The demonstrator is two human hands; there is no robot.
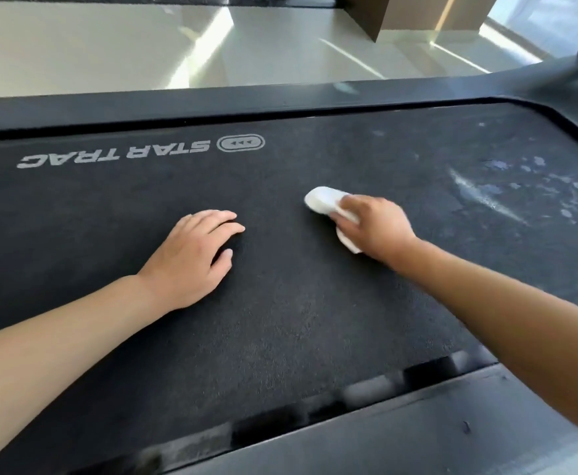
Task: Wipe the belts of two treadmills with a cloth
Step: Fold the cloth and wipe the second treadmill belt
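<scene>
A black treadmill belt (280,303) printed "STAR TRAC" fills most of the head view. My right hand (375,228) grips a small white cloth (325,200) and presses it onto the belt at centre right; part of the cloth pokes out past my fingers and below my palm. My left hand (195,255) rests on the belt at centre left with its fingers bent, tips touching the surface, holding nothing. Pale dusty smears and spots (507,193) mark the belt to the right of the cloth.
Dark side rails run along the far edge (212,104) and the near edge (417,433) of the belt. Beyond the far rail lies a glossy pale floor (109,46). A brown box-like object (400,15) stands at the top right.
</scene>
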